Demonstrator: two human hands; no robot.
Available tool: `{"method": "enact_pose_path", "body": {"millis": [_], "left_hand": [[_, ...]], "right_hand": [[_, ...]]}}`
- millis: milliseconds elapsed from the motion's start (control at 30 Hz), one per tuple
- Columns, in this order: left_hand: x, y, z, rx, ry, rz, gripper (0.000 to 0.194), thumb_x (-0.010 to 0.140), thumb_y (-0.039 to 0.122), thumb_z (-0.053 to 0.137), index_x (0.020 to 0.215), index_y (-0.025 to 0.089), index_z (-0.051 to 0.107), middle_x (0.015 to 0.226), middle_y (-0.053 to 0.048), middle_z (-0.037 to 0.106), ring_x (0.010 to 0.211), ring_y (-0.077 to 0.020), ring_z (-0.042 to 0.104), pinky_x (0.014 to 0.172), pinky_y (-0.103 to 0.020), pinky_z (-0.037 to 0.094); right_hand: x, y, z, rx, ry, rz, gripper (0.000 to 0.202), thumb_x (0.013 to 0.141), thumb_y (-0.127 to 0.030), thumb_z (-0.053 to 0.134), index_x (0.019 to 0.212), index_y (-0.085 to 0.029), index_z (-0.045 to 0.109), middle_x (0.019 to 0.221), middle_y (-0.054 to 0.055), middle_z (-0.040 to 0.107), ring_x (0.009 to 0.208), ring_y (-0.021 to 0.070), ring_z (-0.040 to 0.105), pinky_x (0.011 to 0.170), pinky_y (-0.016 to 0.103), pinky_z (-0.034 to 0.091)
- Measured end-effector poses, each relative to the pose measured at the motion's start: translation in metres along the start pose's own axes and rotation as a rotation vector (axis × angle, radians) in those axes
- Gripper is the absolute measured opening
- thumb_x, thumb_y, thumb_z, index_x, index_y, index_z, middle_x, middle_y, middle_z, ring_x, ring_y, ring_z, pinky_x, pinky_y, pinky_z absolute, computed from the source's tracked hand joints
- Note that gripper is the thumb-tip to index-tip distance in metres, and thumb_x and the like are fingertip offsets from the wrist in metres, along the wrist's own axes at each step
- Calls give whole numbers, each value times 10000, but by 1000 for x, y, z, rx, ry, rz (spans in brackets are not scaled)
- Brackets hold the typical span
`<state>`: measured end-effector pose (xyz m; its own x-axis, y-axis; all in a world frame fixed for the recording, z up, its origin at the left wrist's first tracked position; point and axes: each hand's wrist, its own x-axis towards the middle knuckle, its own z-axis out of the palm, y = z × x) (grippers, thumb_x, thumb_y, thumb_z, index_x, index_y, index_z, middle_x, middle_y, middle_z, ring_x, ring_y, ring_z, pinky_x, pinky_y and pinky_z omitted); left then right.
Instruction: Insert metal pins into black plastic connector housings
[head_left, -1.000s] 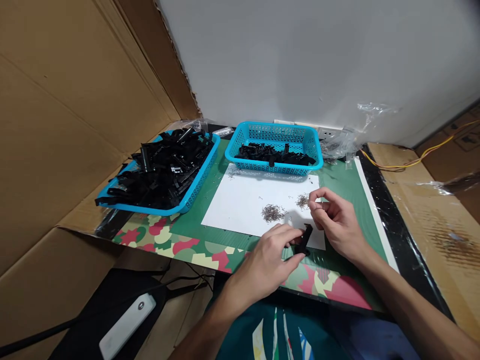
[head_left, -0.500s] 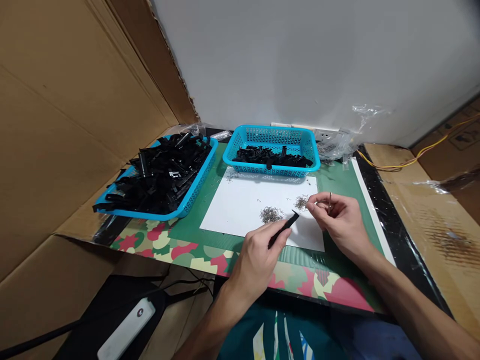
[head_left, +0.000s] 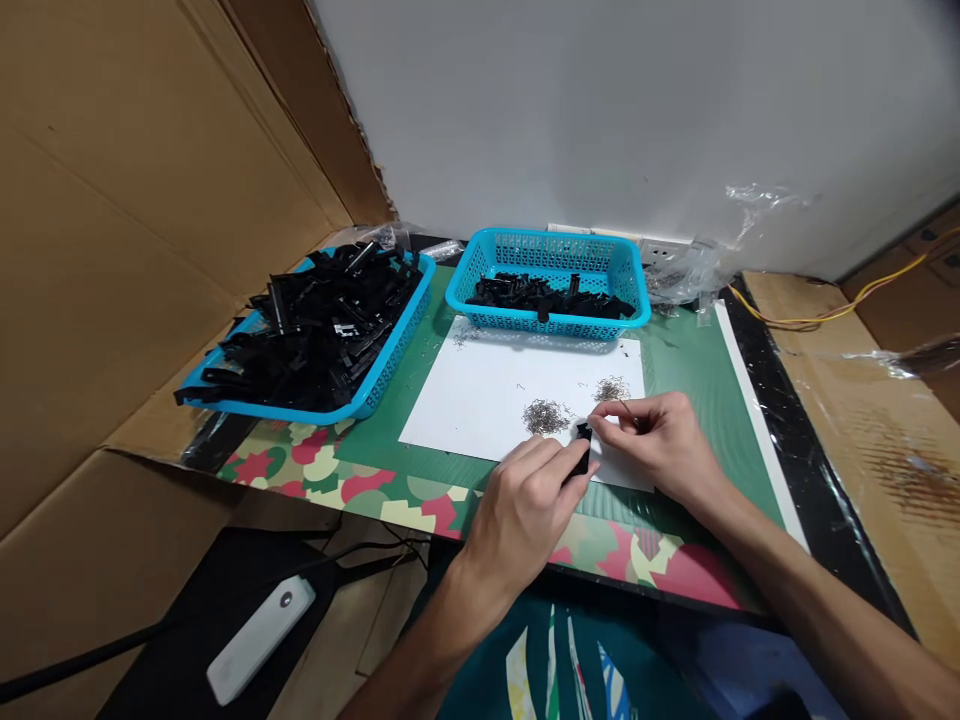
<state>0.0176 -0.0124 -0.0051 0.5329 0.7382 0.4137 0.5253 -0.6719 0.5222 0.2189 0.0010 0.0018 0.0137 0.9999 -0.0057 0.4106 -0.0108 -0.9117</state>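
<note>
My left hand (head_left: 529, 495) is closed around a small black plastic piece (head_left: 584, 450), whose upper end sticks out past the fingers. At that end are the pinched thumb and forefinger of my right hand (head_left: 649, 435). A slim metal rod (head_left: 627, 408) shows between the right fingers; anything tiny at the fingertips is too small to make out. Just beyond the hands, on a white sheet (head_left: 480, 400), lie a larger pile of tiny bent wire pieces (head_left: 546, 417) and a smaller pile of the same pieces (head_left: 611, 389).
A blue basket (head_left: 397, 365) heaped with black pieces stands at the left. Another blue basket (head_left: 555, 318) with fewer black pieces is behind the sheet. Clear plastic bags (head_left: 686, 280) lie at the back right, near yellow wires (head_left: 825, 318). A cardboard wall (head_left: 150, 200) rises at the left.
My right hand has moved left and its fingertips now meet the black piece. The left hand has turned the piece more upright. The view has shifted slightly.
</note>
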Motion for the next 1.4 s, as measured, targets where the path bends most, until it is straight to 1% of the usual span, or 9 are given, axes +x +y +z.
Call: {"method": "enact_pose_path", "body": {"millis": [167, 300, 433, 700, 900, 1000, 1167, 1300, 1400], "left_hand": [[-1, 1, 2, 25, 10, 10, 228, 1022, 191, 624, 1213, 102, 710, 804, -52, 671, 775, -220, 644, 698, -353, 548], [-3, 0, 3, 3, 19, -2, 236, 1014, 199, 641, 1217, 102, 713, 793, -50, 676, 777, -220, 656, 707, -345, 551], [-5, 0, 3, -4, 1, -18, 242, 1006, 190, 647, 1223, 103, 712, 798, -51, 681, 788, -225, 662, 715, -348, 552], [-8, 0, 2, -28, -34, -20, 258, 1025, 192, 619, 1253, 102, 701, 817, -49, 684, 808, -224, 656, 712, -355, 551], [-7, 1, 2, -40, -43, -37, 283, 1029, 189, 616, 1281, 82, 686, 852, -63, 702, 820, -222, 662, 724, -353, 565], [-7, 1, 2, -35, -39, -35, 268, 1026, 189, 621, 1262, 85, 694, 845, -61, 700, 816, -222, 664, 723, -353, 565], [-7, 1, 2, -30, -43, -41, 265, 1039, 216, 609, 1262, 100, 693, 836, -56, 698, 806, -215, 662, 718, -346, 561], [-7, 2, 2, -38, -46, -40, 256, 1045, 205, 592, 1261, 108, 688, 834, -55, 698, 808, -214, 669, 716, -340, 556], [-6, 2, 2, -42, -45, -52, 243, 1048, 207, 586, 1244, 113, 693, 835, -59, 696, 803, -215, 674, 705, -337, 554]], "right_hand": [[-4, -2, 2, -95, -40, -60, 326, 903, -365, 650, 771, -104, 795, 547, -50, 302, 542, 93, 241, 504, 265, 212], [-7, 2, 0, -148, -40, -75, 326, 902, -359, 637, 797, -101, 806, 544, -45, 320, 541, 98, 240, 501, 265, 212], [-7, 2, -2, -207, -44, -87, 313, 900, -343, 626, 794, -109, 805, 543, -42, 345, 532, 97, 263, 502, 258, 233], [-5, -6, -6, -300, -66, -137, 303, 897, -332, 619, 737, -123, 768, 538, -45, 323, 520, 97, 260, 488, 255, 246], [-7, 1, -5, -285, -38, -197, 301, 912, -314, 627, 816, -109, 826, 520, -30, 416, 495, 94, 311, 474, 245, 281], [-8, 3, -5, -296, -25, -246, 291, 912, -296, 644, 843, -94, 842, 511, -16, 496, 471, 91, 362, 469, 238, 317], [-9, 6, -5, -325, -1, -295, 290, 922, -287, 652, 878, -82, 853, 494, 3, 568, 435, 95, 420, 464, 235, 351], [-10, 10, -6, -368, -27, -297, 281, 917, -290, 645, 846, -113, 851, 553, 48, 664, 461, 122, 500, 501, 246, 406], [-10, 12, -7, -400, -55, -270, 272, 912, -310, 650, 850, -135, 849, 577, 62, 691, 486, 136, 527, 518, 251, 415]]}}
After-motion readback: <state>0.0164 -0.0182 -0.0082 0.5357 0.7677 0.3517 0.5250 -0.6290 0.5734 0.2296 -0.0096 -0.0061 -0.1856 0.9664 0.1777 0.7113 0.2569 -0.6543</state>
